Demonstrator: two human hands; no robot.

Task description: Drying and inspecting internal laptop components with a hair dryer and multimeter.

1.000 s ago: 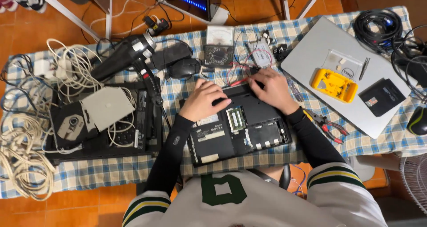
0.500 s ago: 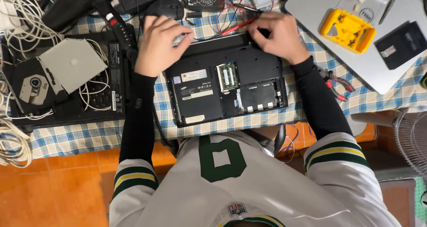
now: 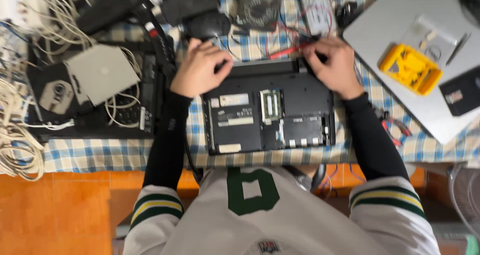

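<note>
Your black laptop base [image 3: 270, 112] lies upside down on the blue-and-white checked tablecloth [image 3: 115, 152], directly in front of you, bottom covers off: a green memory module [image 3: 270, 104] and labelled bays are exposed at its middle.

Your left hand [image 3: 200, 67] rests on the far left corner of the base, fingers curled and pressing down on the rear edge. No tool is visible in it.

Your right hand [image 3: 332, 65] sits on the far right corner, fingers bunched as if pinching something small. What it pinches cannot be told; the knuckles hide it. Thin red wires [image 3: 290, 47] run from just beside that hand toward a small grey circuit board [image 3: 317, 12] further back.

Judgement: the step in hand looks like work along the rear edge, hinge or battery side, with both hands bracing and freeing something there. The next move likely calls for even pressure at both corners and care not to snag the red wires.

Surroundings: a black computer mouse [image 3: 205, 25] just beyond the left hand; a silver optical drive [image 3: 102, 75] on a second black chassis, left; a closed silver laptop [image 3: 425, 60], right, carrying a yellow plastic tool case [image 3: 410, 67]. Red-handled pliers [image 3: 392, 125] lie near your right forearm.
</note>
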